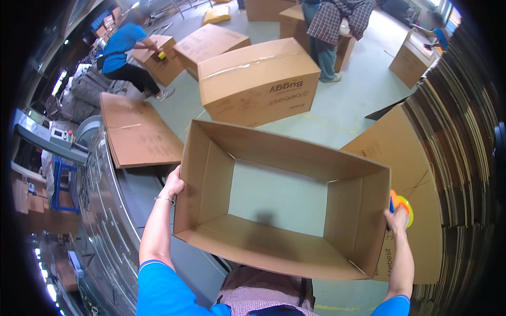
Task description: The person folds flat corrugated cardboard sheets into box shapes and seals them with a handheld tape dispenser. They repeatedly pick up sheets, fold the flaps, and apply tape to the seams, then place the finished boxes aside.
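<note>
A rectangular cardboard box is held in front of me with its walls squared out. Both its top and bottom are open, so the greenish floor shows through it. Against the outside of its left wall, my left hand grips with curled fingers, partly hidden by the cardboard. My right hand is at the outside of the right wall, closed round what looks like a tape dispenser in orange, yellow and blue. That hand's thumb lies by the box wall.
Flat cardboard lies to the left beside a metal machine. Tall stacks of flattened cartons line the right, with a loose sheet leaning there. Beyond stands a taped carton. A co-worker bends over another carton.
</note>
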Action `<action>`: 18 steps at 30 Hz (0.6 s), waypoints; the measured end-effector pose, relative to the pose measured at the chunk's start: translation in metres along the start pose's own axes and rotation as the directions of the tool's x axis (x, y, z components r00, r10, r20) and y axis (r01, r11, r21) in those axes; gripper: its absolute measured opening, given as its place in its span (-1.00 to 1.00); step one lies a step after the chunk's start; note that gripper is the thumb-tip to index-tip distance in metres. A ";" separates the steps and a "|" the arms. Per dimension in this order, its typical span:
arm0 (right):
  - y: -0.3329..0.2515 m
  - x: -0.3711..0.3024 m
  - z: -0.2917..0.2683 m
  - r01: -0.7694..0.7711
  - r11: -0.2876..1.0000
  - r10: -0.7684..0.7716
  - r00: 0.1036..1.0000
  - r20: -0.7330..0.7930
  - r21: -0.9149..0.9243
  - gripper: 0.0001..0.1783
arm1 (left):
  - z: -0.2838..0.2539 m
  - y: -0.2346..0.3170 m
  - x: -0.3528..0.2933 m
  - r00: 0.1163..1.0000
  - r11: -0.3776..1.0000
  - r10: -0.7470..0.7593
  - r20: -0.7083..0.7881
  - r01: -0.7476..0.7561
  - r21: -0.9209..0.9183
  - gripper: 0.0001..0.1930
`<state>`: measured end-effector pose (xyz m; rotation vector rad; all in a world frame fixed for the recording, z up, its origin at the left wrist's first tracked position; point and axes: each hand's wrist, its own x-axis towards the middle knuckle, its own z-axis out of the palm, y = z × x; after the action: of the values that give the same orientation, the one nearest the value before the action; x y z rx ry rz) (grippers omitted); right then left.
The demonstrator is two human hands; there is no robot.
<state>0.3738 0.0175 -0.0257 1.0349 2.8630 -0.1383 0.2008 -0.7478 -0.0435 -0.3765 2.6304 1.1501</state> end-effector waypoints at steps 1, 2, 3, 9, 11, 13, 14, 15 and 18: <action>-0.019 0.013 0.002 -0.025 1.000 0.025 0.999 0.030 0.003 -0.48 | -0.003 -0.015 0.002 0.999 0.998 0.039 0.002 -0.039 0.052 -0.22; -0.020 0.030 0.010 -0.052 0.999 0.053 0.997 0.051 -0.006 -0.45 | 0.003 -0.019 0.000 0.995 0.986 0.100 0.022 -0.102 0.129 -0.33; -0.044 0.033 0.006 -0.072 0.997 0.073 0.996 0.059 -0.022 -0.43 | 0.004 -0.018 -0.006 0.998 0.977 0.052 0.022 -0.056 0.204 -0.37; -0.110 0.033 0.022 -0.052 0.993 0.026 0.973 -0.231 -0.110 -0.50 | 0.091 -0.013 -0.034 0.944 0.690 0.323 0.069 -0.285 0.665 -0.49; -0.128 0.021 0.025 -0.095 0.991 0.069 0.966 -0.247 -0.097 -0.52 | 0.133 0.007 -0.039 0.989 0.608 0.024 0.148 -0.131 0.783 -0.37; -0.140 0.013 0.033 -0.135 0.988 0.113 0.963 -0.243 -0.074 -0.49 | 0.162 -0.020 -0.030 0.990 0.605 0.138 0.008 -0.091 0.791 -0.39; -0.141 0.011 0.034 -0.154 0.985 0.134 0.966 -0.220 -0.076 -0.50 | 0.169 -0.019 -0.027 0.989 0.610 0.149 -0.004 -0.089 0.788 -0.42; -0.137 0.012 0.037 -0.142 0.989 0.126 0.962 -0.242 -0.050 -0.50 | 0.174 -0.019 -0.024 0.987 0.614 0.159 -0.018 -0.085 0.785 -0.44; -0.100 0.028 0.032 -0.204 0.973 0.220 0.959 -0.176 0.105 -0.48 | 0.168 0.000 -0.011 0.989 0.639 0.137 0.056 -0.131 0.758 -0.41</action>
<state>0.2895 -0.0452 -0.0552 1.4365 2.9041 -0.1565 0.2310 -0.6217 -0.1514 0.0002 2.8744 -0.0344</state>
